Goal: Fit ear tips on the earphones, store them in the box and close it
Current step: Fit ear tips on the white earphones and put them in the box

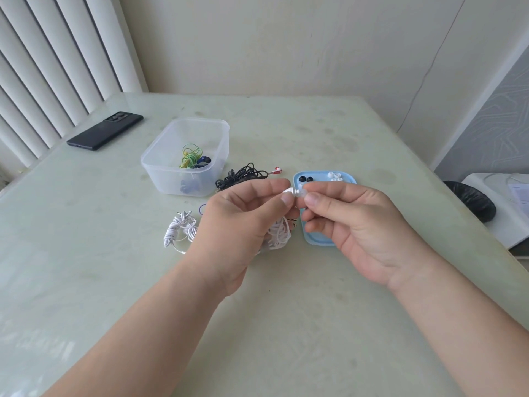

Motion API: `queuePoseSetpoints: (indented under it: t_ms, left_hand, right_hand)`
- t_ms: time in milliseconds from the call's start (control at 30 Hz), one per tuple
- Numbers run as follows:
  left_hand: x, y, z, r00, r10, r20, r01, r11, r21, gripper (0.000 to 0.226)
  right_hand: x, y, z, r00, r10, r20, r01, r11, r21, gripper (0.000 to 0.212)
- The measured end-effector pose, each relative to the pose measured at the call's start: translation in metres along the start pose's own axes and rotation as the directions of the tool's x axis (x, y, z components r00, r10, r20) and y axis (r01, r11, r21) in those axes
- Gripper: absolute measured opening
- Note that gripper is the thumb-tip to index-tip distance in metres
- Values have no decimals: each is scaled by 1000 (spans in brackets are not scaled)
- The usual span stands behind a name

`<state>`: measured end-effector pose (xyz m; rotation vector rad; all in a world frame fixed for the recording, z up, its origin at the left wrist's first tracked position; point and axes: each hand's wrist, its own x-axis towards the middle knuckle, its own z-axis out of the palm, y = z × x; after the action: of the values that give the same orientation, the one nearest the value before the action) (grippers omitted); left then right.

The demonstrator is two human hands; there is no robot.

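Both hands are raised over the middle of the worktop [114, 267] and meet tip to tip. The left hand [246, 222] pinches a white earbud [288, 191] between its thumb and first fingers [270, 186]. The bundled white cable [279, 234] of this earphone shows just under the same hand. The right hand [355, 224] pinches a small clear ear tip [302, 193] between thumb and forefinger and holds it against the end of the earbud. Whether the tip already sits on the earbud I cannot tell, because the fingers cover the joint.

A blue lid [317, 239] lies flat on the worktop, partly hidden by the right hand. It carries two black ear tips [305, 179] and several white ear tips [334, 176] at its far end. Left of the lid lies a black earphone bundle [243, 174]. Further left stands the clear box [160, 167], open, with green earphones [190, 156] and blue earphones [204, 160] inside. A second white earphone bundle [180, 230] lies just left of the left hand. A dark phone [104, 130] lies at the far left of the worktop.
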<state>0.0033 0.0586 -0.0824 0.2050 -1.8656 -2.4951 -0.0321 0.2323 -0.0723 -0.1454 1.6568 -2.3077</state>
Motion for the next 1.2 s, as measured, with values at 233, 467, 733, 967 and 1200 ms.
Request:
queuePoseSetpoints:
  t_ms: [233, 467, 733, 967, 1200]
  left_hand:
    - [0, -1, 1, 995, 90, 41, -93, 991, 98, 10]
    - [1, -3, 0, 992, 123, 39, -127, 982, 140, 11]
    - [0, -7, 3, 987, 160, -15, -157, 979, 130, 7]
    - [1, -10, 3, 982, 180, -60, -172, 979, 110, 8]
    - [1, -8, 3, 986, 162, -46, -158, 984, 81, 8]
  right_hand:
    - [1, 1, -2, 1000, 9, -7, -9, 1000, -3, 26]
    - [1, 2, 0, 1000, -6, -26, 5, 999, -38, 27]
    - [-1, 7, 3, 996, -77, -43, 74, 996, -58, 24]
    - [-5, 15, 9, 979, -201, -39, 191, 963, -190, 18]
    - [-4, 11, 6, 963, -267, -42, 244, 926, -288, 20]
